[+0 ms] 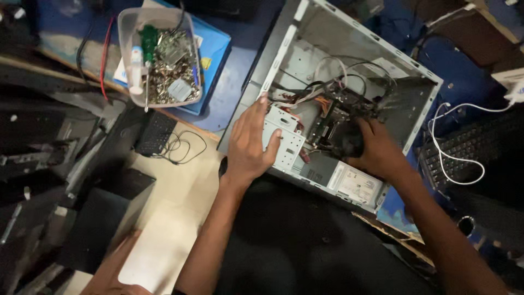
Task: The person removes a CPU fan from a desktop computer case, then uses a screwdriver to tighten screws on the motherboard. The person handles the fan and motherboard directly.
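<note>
An open grey computer case [415, 71] lies on its side on the blue bench, its inside facing me. My left hand [248, 145] grips the near edge of the case at the perforated metal drive cage [284, 139], thumb hooked over the cage. My right hand [376, 150] reaches into the case and closes around a dark round part [349, 143] among tangled coloured cables [333, 93]. What exactly the right fingers hold is partly hidden. A boxy grey power supply with a white label [355, 186] sits at the near side of the case.
A clear plastic tub [128, 33] of screws, metal parts and a green-handled screwdriver [147, 43] stands at the back left. A black keyboard [154, 133] with its cord lies left of the case. A second keyboard [475, 147] and white cable [447, 158] lie at right.
</note>
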